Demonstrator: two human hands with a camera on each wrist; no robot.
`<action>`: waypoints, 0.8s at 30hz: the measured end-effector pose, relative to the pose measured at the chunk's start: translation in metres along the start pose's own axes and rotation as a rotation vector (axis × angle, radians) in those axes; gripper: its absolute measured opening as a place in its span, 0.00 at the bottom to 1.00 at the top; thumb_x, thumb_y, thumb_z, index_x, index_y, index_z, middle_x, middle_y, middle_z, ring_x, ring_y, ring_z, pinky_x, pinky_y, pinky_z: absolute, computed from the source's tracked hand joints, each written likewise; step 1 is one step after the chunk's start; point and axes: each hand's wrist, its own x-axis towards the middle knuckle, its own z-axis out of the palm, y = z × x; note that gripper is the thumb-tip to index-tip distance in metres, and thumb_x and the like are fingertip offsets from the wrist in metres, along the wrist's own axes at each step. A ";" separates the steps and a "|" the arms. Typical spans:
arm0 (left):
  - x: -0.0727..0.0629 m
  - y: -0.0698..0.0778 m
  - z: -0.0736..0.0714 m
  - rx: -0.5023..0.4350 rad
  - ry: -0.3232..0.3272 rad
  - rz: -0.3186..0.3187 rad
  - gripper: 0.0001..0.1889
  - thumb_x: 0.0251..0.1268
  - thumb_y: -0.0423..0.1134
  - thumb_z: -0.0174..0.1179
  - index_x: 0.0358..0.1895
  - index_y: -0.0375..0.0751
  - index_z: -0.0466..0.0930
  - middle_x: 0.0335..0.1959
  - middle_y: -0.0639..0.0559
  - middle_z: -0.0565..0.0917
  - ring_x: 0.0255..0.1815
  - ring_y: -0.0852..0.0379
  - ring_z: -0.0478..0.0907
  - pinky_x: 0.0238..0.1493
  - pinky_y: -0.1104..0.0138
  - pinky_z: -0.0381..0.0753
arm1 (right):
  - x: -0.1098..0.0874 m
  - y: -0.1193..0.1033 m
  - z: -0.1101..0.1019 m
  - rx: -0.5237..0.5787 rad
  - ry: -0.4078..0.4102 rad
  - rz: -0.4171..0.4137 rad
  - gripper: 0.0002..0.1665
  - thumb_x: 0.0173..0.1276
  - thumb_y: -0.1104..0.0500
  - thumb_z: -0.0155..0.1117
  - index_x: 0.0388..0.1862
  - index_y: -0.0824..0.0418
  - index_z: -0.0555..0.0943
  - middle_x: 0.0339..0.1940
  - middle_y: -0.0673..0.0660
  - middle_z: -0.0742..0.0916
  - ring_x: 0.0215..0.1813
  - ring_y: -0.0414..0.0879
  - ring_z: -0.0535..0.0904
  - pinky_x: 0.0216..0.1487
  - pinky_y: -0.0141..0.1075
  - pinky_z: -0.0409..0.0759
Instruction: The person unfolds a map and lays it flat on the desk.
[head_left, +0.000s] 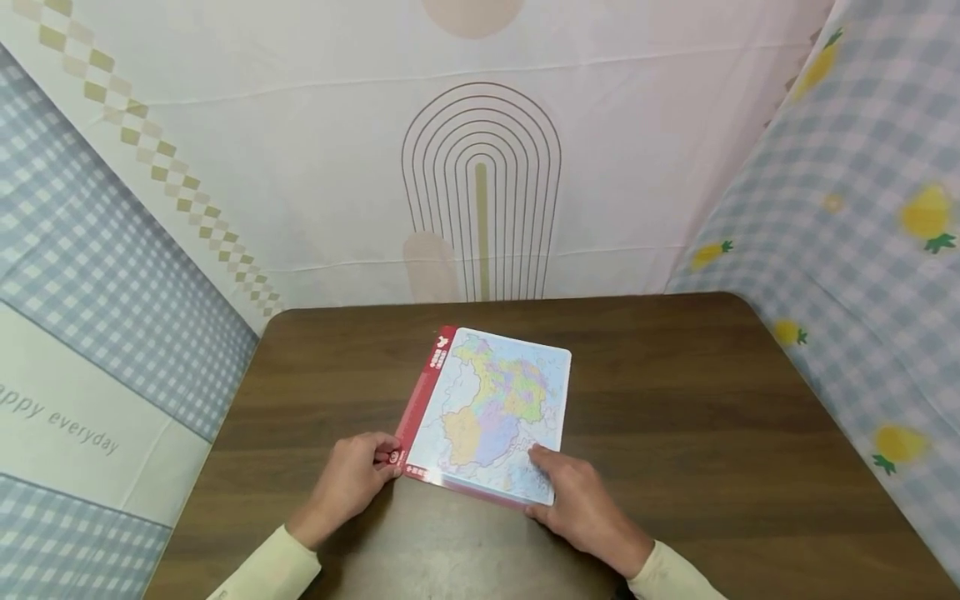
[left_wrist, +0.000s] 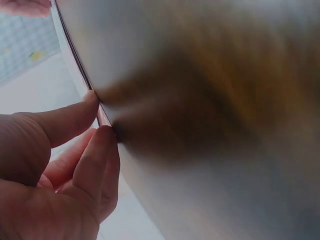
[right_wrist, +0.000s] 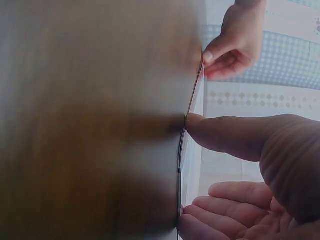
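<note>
A thin map board (head_left: 487,408) lies slightly turned on the table, showing a map in several colours. A red strip with white markings runs down its left side. My left hand (head_left: 356,473) is at its near left corner, and in the left wrist view the thumb and fingertips (left_wrist: 105,132) meet the board's thin edge close together. At the near right corner my right hand (head_left: 585,504) has its thumb on the near edge and its fingers at the right side. Seen from the right wrist, the thumb (right_wrist: 225,135) and fingers stand apart along that edge.
The brown wood-grain table (head_left: 660,375) has rounded far corners. Behind it hangs a pale cloth (head_left: 315,183) with an arch pattern. Blue checked cloth hangs at the left (head_left: 112,192) and, with yellow fruit prints, at the right (head_left: 847,275).
</note>
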 end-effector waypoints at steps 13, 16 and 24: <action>-0.017 0.017 0.008 0.077 0.037 0.058 0.15 0.47 0.33 0.85 0.38 0.40 0.90 0.34 0.53 0.91 0.33 0.64 0.83 0.38 0.65 0.86 | 0.007 0.016 -0.010 -0.006 0.008 0.050 0.45 0.50 0.57 0.90 0.66 0.70 0.82 0.67 0.66 0.86 0.67 0.60 0.83 0.68 0.51 0.82; -0.020 0.021 0.009 0.080 0.035 0.066 0.15 0.46 0.34 0.85 0.37 0.42 0.90 0.33 0.55 0.91 0.32 0.65 0.82 0.37 0.66 0.84 | 0.009 0.022 -0.014 -0.012 -0.001 0.054 0.45 0.50 0.57 0.90 0.67 0.70 0.81 0.67 0.67 0.86 0.68 0.61 0.83 0.68 0.52 0.81; -0.024 0.029 0.015 0.013 0.002 0.069 0.14 0.48 0.33 0.84 0.38 0.40 0.90 0.34 0.52 0.91 0.32 0.65 0.86 0.36 0.69 0.87 | 0.018 0.039 -0.028 0.032 -0.068 0.073 0.46 0.55 0.59 0.87 0.72 0.69 0.77 0.72 0.66 0.82 0.71 0.61 0.80 0.69 0.53 0.80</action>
